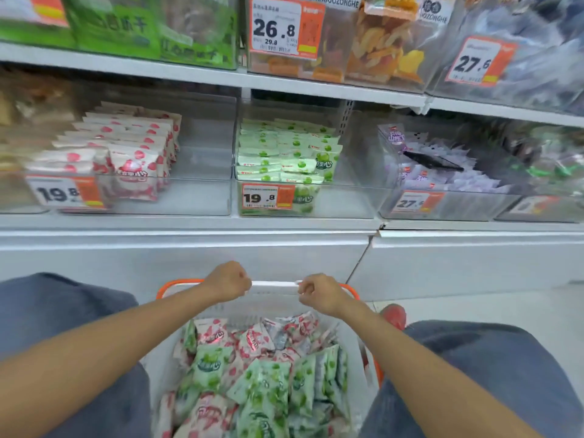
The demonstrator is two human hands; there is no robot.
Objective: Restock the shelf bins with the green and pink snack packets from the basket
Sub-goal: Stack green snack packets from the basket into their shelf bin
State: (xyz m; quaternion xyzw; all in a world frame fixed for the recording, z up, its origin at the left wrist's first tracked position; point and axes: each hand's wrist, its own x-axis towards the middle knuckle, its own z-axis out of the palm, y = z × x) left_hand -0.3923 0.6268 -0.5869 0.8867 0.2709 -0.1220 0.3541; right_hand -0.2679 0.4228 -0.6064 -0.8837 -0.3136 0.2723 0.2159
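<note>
Clutching handle point(274, 283), grips point(227, 280) point(318, 294) above packets point(252, 374)

White metal shelving point(189, 223), two tiers shown, is fronted by a plain white base panel point(189, 257). A perforated upright point(347, 115) is set between bays. On the upper tier, dried fruit point(379, 58) is held in clear tubs, and a price label point(286, 26) marked 26.8 is fixed. A pale floor point(505, 308) is seen at right. Even, bright light is cast throughout.
</note>
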